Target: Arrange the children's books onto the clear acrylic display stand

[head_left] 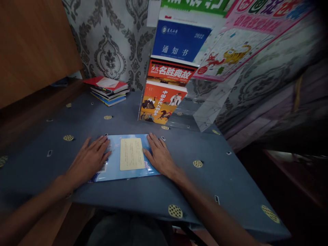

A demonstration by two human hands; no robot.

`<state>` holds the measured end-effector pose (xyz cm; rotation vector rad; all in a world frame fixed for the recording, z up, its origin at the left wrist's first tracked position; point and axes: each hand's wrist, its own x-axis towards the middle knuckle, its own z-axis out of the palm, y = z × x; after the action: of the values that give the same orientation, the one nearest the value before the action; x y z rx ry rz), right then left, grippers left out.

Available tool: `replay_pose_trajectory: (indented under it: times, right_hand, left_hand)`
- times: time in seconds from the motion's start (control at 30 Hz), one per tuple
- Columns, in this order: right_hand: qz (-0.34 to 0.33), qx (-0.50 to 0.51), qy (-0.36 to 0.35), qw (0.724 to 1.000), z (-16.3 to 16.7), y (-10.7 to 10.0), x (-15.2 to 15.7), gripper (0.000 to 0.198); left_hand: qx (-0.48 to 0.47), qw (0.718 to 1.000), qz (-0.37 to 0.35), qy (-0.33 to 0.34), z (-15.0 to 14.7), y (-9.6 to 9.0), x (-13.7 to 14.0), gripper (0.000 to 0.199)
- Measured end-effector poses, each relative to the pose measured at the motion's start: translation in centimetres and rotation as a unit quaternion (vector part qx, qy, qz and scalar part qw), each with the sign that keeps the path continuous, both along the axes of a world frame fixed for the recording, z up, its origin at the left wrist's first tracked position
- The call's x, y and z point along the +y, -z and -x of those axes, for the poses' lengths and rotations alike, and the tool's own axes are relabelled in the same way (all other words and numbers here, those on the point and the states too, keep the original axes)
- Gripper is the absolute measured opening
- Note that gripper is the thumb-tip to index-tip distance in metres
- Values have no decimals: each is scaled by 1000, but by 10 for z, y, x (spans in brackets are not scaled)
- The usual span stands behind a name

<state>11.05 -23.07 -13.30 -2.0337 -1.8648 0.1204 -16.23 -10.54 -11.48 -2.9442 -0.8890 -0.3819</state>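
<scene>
A light-blue book [115, 173] lies flat on the table in front of me, with a cream text panel on its upward face and a barcode partly under my fingers. My left hand [89, 157] rests on the book's left edge, fingers stretched out and thumb on the cover. Over the right edge lies my right hand [161, 153], its fingers extended forward and its thumb reaching toward the cream panel. Both hands press down flat; neither is wrapped round anything.
A clear tiered rack [207, 114] holds an orange book [164, 102], a red one [170, 72], a blue booklet [181, 41] and a pink book [230, 48]. Several books form a stack [109, 89] at the back left. A patterned grey cloth [205, 184] covers the table; a wooden panel [36, 48] stands left.
</scene>
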Motion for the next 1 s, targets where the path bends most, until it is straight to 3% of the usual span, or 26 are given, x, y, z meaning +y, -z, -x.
replay_pose_trajectory:
  times: [0.13,0.3,0.4,0.53,0.73,0.87,1.0]
  right_hand:
    - [-8,2,-29,1000,3,-3,-12,63]
    - [-3,5,-93,996,8,-12,-36,66]
    - [3,-8,-116,993,10,-14,-47,80]
    - [-4,-17,-138,990,7,-11,-54,96]
    - [-19,-4,-146,989,5,-15,-53,94]
    - [-8,15,-144,989,2,-19,-56,83]
    - [-49,91,-158,982,-7,-18,-67,53]
  left_hand:
    - [-26,999,5,33,8,1,-11,55]
    - [16,995,9,103,23,7,-17,88]
    - [52,991,-15,119,26,6,-16,96]
    - [85,988,-40,123,24,8,-22,81]
    - [113,980,-103,125,23,22,-40,51]
    - [111,969,-131,179,21,-4,-40,37]
    - [88,978,-21,188,19,-44,-40,34]
